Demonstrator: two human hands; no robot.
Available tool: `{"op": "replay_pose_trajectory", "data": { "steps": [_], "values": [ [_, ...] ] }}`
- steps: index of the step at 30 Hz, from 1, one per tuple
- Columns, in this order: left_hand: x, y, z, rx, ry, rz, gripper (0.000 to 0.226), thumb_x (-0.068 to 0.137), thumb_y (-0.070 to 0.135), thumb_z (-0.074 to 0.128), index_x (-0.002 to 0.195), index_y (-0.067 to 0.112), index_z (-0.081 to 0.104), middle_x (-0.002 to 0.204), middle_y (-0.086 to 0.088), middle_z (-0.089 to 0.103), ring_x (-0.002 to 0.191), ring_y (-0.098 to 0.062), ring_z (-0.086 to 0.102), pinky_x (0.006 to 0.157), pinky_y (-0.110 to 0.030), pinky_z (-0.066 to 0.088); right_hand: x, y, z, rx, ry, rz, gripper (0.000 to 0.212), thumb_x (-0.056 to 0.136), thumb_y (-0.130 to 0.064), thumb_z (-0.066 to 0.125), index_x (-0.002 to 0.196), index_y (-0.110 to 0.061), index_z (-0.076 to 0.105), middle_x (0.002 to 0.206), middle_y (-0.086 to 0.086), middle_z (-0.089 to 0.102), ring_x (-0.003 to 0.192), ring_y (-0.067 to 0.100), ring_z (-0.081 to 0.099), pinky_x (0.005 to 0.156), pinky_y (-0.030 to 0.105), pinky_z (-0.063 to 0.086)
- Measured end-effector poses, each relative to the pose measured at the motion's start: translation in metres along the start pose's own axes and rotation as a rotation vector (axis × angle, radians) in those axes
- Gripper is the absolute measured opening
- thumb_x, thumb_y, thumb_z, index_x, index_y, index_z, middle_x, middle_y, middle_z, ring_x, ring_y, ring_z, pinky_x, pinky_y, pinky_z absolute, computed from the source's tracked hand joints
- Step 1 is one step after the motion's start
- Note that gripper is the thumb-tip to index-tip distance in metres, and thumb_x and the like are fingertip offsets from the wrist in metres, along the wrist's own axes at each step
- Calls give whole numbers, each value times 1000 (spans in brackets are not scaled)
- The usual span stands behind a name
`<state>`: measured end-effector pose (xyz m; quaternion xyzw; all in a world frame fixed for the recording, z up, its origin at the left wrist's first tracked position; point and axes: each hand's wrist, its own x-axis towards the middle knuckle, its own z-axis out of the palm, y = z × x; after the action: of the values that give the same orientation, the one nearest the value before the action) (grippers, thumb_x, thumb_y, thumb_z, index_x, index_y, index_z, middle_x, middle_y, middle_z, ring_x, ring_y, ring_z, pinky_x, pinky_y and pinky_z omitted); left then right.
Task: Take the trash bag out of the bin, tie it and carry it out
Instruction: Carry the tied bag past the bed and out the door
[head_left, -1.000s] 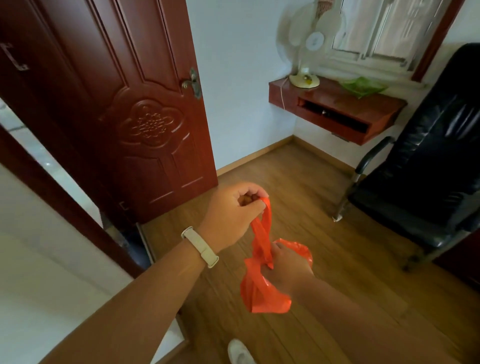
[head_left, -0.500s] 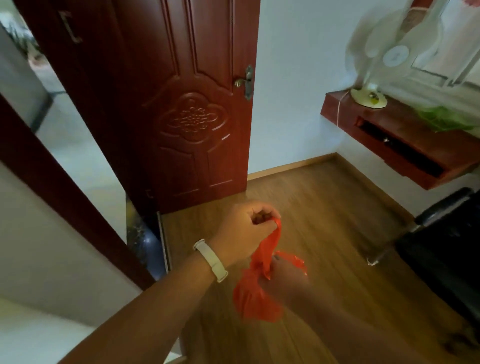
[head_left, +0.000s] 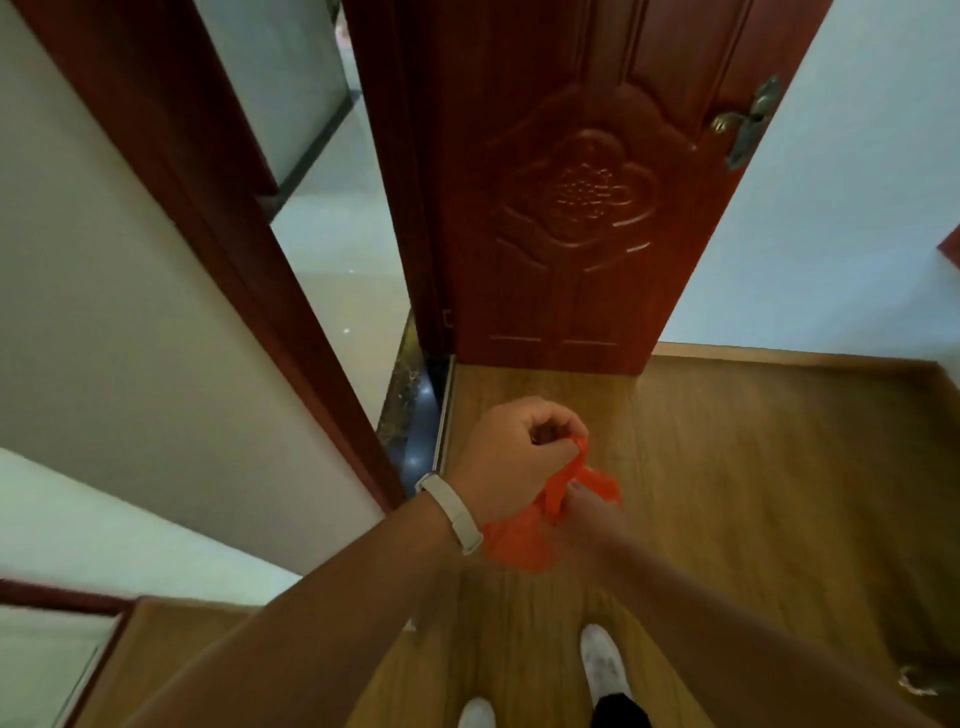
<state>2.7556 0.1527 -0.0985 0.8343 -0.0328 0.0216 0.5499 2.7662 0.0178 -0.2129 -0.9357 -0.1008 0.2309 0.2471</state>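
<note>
Trash bag (head_left: 519, 540), a small orange one, hung in mid-air above the wooden floor (head_left: 753, 493), already out of its bin, which was nowhere in view. Leftmost stood the dark door frame (head_left: 218, 249), then the tiled passage (head_left: 337, 249) beyond the threshold. Next came the left hand (head_left: 511, 462), wristband (head_left: 451, 512) on, fisted tight around one twisted handle strip pulled upward. Beside it the right hand (head_left: 587, 512) gripped the bag's neck; its fingers were too blurred to read. Behind them the carved door (head_left: 576, 197) stood open. Tying looked underway but unfinished; carrying it out remained, with the doorway just ahead.
</note>
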Motion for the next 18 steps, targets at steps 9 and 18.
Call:
{"op": "replay_pose_trajectory", "data": {
  "steps": [9,18],
  "values": [
    [25,-35,16,-67,245,-267,12,80,4,67,88,12,72,83,2,71,76,-4,66,72,-21,54,73,12,10,-17,-287,-232,24,83,-50,42,90,-30,54,82,-6,59,78,18,62,70,39,54],
    [24,-112,41,-133,321,-497,13,81,7,65,85,18,71,76,-3,73,70,-17,70,66,-25,56,129,44,74,-209,-451,-326,19,92,-36,52,94,-19,60,93,2,64,85,22,63,70,32,44]
  ]
}}
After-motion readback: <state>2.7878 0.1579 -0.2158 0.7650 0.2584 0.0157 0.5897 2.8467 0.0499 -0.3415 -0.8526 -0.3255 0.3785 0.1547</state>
